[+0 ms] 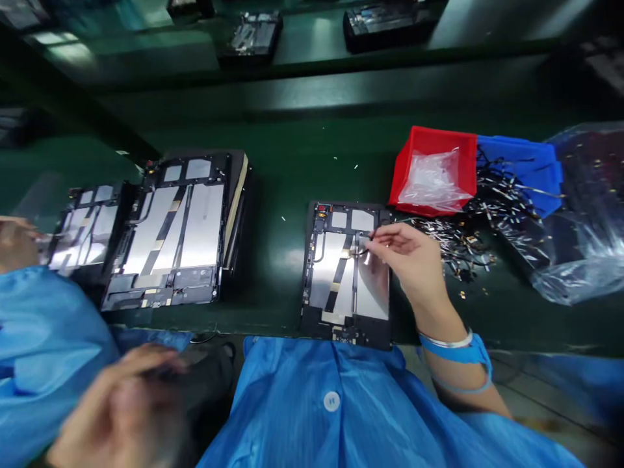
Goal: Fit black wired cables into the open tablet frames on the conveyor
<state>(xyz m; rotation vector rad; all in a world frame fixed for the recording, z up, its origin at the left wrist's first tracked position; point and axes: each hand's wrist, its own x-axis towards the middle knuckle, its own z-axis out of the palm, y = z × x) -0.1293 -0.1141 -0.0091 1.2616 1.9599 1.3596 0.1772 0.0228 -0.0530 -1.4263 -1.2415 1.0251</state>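
Observation:
My right hand [407, 257] is over the upper right of an opened tablet [319, 292] lying at the table's front edge. Its thumb and fingers pinch a thin dark cable [359, 253], one end of which reaches over the tablet's silver battery area. A black ribbon strip runs slantwise across that silver area. Low on the left, in front of the table edge, is my left hand [131, 409], smeared by motion. Whether it holds anything cannot be made out.
Further opened tablets [205, 221] lie stacked to the left, beside a co-worker's hand [17, 244] and blue sleeve. To the right stand a red bin [402, 166] with clear plastic pieces and a blue bin [548, 169] with dark cables. Loose cables [458, 244] and a plastic bag [575, 273] lie nearby.

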